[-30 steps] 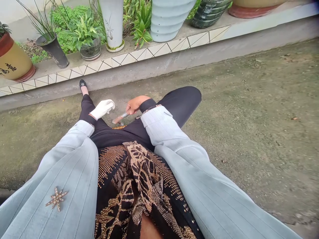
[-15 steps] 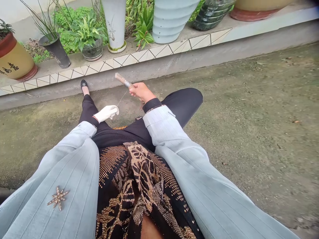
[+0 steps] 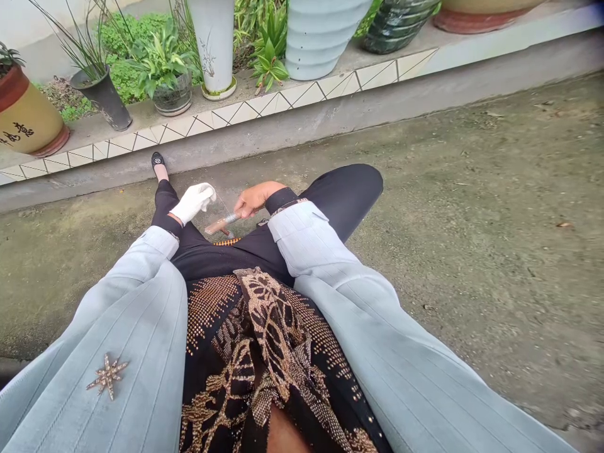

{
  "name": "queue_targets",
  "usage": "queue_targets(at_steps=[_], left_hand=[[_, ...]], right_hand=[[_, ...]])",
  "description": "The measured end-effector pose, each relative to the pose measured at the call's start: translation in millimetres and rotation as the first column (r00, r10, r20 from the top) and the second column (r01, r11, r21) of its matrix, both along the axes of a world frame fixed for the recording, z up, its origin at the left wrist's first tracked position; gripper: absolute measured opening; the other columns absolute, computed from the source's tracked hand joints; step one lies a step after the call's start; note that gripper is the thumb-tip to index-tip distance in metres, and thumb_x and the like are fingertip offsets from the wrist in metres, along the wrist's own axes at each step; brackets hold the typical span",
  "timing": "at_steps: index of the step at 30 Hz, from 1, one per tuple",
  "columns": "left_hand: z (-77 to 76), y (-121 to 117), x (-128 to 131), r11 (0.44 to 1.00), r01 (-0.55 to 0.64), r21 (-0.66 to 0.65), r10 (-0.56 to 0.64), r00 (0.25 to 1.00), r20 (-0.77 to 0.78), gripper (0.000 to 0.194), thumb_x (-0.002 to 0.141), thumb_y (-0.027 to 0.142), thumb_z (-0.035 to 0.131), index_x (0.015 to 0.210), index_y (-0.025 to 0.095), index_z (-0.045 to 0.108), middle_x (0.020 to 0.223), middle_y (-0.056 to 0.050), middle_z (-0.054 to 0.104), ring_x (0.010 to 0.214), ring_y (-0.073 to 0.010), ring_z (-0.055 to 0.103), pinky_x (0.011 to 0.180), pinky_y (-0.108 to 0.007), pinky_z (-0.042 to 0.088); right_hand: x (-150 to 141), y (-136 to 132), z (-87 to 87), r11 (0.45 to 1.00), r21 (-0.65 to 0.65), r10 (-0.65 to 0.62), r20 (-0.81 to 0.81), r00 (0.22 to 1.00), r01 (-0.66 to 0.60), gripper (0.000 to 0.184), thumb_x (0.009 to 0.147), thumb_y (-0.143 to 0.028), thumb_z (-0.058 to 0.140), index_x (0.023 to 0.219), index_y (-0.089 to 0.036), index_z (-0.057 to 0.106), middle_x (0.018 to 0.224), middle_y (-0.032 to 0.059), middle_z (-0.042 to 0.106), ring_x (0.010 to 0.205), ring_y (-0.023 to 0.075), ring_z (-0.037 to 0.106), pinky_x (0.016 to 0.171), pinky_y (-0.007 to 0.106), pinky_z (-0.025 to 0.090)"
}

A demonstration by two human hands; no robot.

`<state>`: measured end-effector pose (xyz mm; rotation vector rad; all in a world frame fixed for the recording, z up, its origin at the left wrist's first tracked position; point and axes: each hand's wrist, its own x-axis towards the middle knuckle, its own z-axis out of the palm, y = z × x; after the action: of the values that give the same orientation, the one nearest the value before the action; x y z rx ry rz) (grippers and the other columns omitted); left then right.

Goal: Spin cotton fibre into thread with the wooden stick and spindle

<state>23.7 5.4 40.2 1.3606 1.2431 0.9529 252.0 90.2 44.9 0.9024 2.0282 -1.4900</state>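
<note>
At the far left, a yellow pot with red-brown bands carries dark brush-style characters; the rightmost looks like 意, while those before it are too slanted to read surely. Next along the ledge stands a slim dark grey pot, leaning in view. Nearer, a star-shaped brooch sits on the pale blue jacket. A black shoe with a round ornament, its mark too small to read, is close to the foot of the ledge. Above it on the ledge is a leafy plant in a see-through pot.

The left hand, in a white glove, has its fingers curled in, pinching a fine thread that slants down to the right hand. The light brown stick, with a silvery wrapped part, lies between the hands above the lap, pointing left. The bare right hand is closed around its right end.

Beyond, the white pot bears a grass-like drawing. Farther right stand a pale blue ribbed pot and a dark green one. A tiled edge trims the ledge; right of the bent knee, concrete ground spreads wide, dotted with dry leaves.
</note>
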Motion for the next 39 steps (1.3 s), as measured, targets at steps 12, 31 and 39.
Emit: queue_targets(at_steps=[12, 31, 39], left_hand=[[-25.8, -14, 16, 0.970, 0.171, -0.170, -0.171, 0.985, 0.012, 0.050, 0.092, 0.063, 0.076, 0.079, 0.016, 0.067, 0.051, 0.007, 0.044, 0.046, -0.0076, 0.038, 0.048, -0.021, 0.046], [-9.5, -2, 1, 0.990, 0.076, -0.116, -0.077, 0.997, -0.005, 0.046, 0.091, 0.054, 0.080, 0.073, 0.015, 0.064, 0.051, 0.004, 0.052, 0.045, -0.0071, 0.043, 0.047, -0.019, 0.040], [-28.4, -7, -3, 0.992, 0.074, -0.100, -0.063, 0.992, 0.110, 0.060, 0.081, 0.074, 0.081, 0.076, 0.016, 0.066, 0.046, 0.009, 0.040, 0.041, -0.0062, 0.033, 0.047, -0.021, 0.043]], right_hand=[[5, 8, 12.3, 0.716, -0.036, -0.557, -0.632, 0.539, 0.697, 0.011, 0.095, -0.015, 0.070, 0.086, -0.015, 0.064, 0.076, 0.0005, 0.063, 0.063, 0.0094, 0.052, 0.064, 0.023, 0.048], [14, 5, 10.1, 0.987, -0.152, -0.015, -0.388, 0.921, -0.048, 0.042, 0.068, -0.034, 0.094, 0.100, -0.014, 0.077, 0.078, -0.0024, 0.070, 0.070, 0.0101, 0.059, 0.070, 0.024, 0.048], [2, 10, 11.8, 0.635, -0.184, -0.639, -0.670, 0.377, 0.750, 0.014, 0.083, -0.009, 0.073, 0.083, -0.016, 0.062, 0.074, -0.0010, 0.063, 0.064, 0.0084, 0.052, 0.057, 0.018, 0.043]])
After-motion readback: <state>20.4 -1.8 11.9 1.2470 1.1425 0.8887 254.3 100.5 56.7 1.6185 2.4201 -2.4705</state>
